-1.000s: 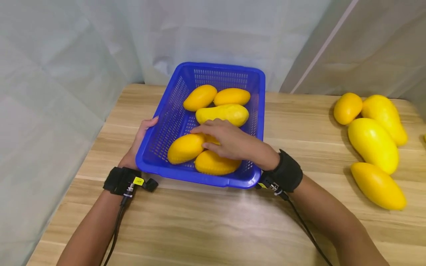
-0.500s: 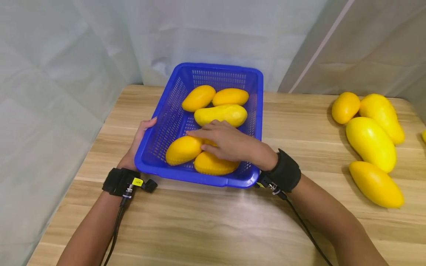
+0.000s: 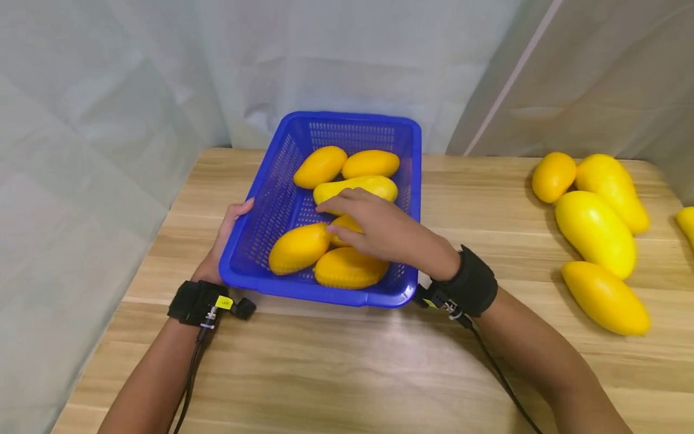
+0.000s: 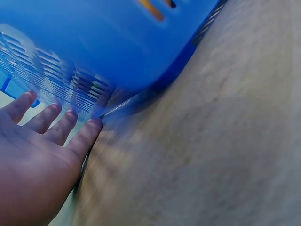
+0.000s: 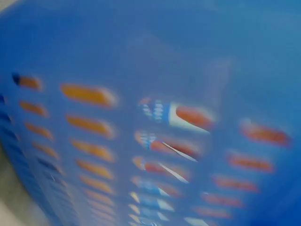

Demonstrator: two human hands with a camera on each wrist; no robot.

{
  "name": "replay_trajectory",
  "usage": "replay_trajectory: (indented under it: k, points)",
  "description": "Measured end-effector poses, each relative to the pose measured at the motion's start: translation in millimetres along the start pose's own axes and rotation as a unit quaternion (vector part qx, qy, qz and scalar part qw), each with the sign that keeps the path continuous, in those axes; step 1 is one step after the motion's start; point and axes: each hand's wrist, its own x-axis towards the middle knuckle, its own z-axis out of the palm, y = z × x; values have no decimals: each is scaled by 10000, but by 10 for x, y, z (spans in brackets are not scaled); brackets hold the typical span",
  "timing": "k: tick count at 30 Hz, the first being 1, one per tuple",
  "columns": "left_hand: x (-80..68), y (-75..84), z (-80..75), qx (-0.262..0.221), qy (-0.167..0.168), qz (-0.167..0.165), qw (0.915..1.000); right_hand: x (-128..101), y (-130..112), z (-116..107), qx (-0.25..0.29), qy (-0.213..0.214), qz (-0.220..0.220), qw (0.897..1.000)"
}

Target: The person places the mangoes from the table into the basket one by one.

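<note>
Forearms nearest, each with a black wrist strap and a trailing cable, over a pale wood bench (image 3: pixel 336 361). Left hand (image 3: pixel 222 244) against the left outer wall of a blue slotted basket (image 3: pixel 355 122), thumb up by the rim, fingers (image 4: pixel 70 122) straight and spread along the wall and bench; nothing pinched. Right hand (image 3: pixel 379 229) reaching over the near rim into the basket, fingers relaxed and slightly bent, resting on a small mango (image 3: pixel 344 226) mostly covered by the palm; grip not clear from above.

Basket sitting on the bench toward the left, far end near the white sheet. Inside: two deep-yellow mangoes in front (image 3: pixel 299 247) (image 3: pixel 349 268), a paler long mango (image 3: pixel 355 187) in the middle, partly hidden by the fingertips, and two mangoes behind (image 3: pixel 320 166) (image 3: pixel 371 163).

Further right, well apart, loose mangoes (image 3: pixel 593 232) on the bench, one cut off at the frame edge.

Right wrist view a blur of blue slots with orange behind; left wrist view smeared too.
</note>
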Motion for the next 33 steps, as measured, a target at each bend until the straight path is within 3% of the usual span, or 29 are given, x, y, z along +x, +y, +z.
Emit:
replay_trajectory:
  k: [13, 21, 27, 33]
  points:
    - [-6, -15, -11, -103, -154, 40, 9998, -259, 18, -401, -121, 549, 129, 9983]
    - [26, -13, -20, 243, -105, 36, 9996, -371, 48, -489, -232, 815, 49, 9964]
    - [139, -29, 3, -57, -110, -79, 9999, -518, 114, -546, -45, 932, 232, 9954]
    - [181, -11, 19, -166, -164, -174, 9996, -670, 118, -619, -215, 1185, 258, 9924]
